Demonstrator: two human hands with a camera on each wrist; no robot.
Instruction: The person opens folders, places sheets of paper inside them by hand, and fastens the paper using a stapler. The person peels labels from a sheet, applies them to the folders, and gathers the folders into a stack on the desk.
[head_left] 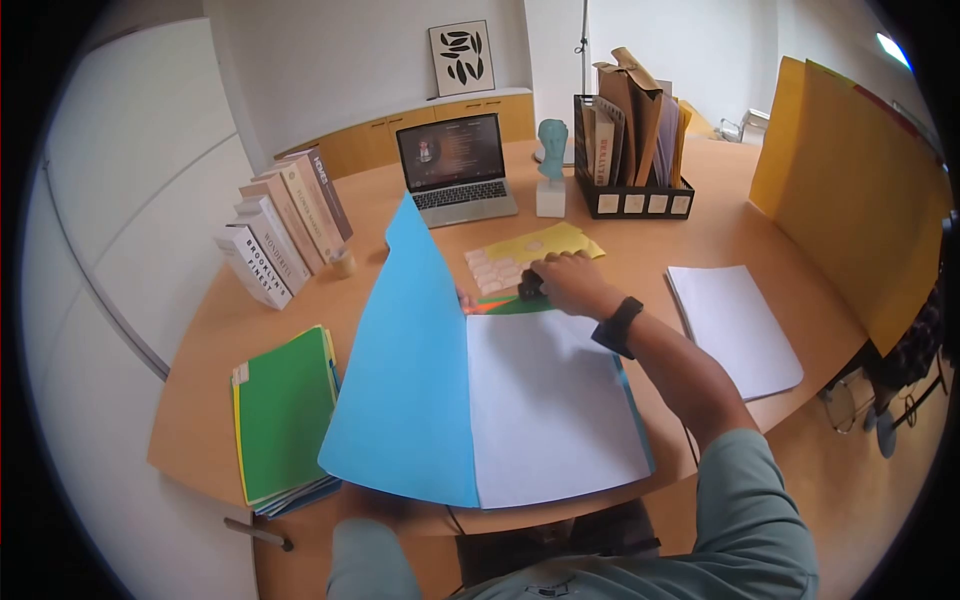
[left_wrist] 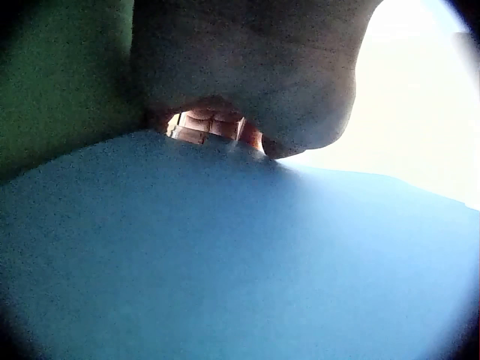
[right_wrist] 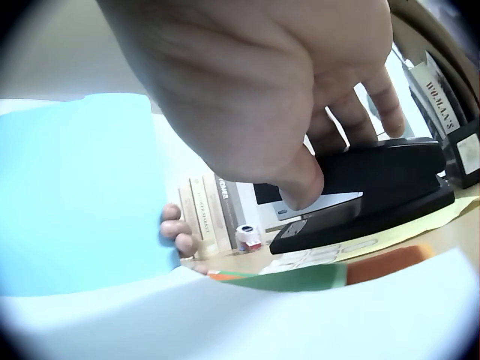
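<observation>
A light blue folder (head_left: 395, 370) stands open at the near edge of the desk, its left cover raised and white sheets (head_left: 550, 400) lying on the right side. The left hand (head_left: 466, 301) grips the cover's inner upper edge; its fingertips (right_wrist: 176, 229) curl round it in the right wrist view, and much of the hand (left_wrist: 255, 67) shows in the left wrist view. Just beyond the sheets, the right hand (head_left: 575, 283) holds a black stapler (right_wrist: 375, 217), thumb on its near side. Green (right_wrist: 307, 278) and orange strips show behind the sheets' top edge.
Yellow envelope (head_left: 545, 243) and label sheet lie behind the stapler. Green folders (head_left: 285, 415) are stacked left, white paper (head_left: 735, 325) right. Books (head_left: 290, 215), laptop (head_left: 460, 160), bust (head_left: 551, 150) and black organizer (head_left: 635, 203) stand farther back; a yellow panel (head_left: 835, 190) rises right.
</observation>
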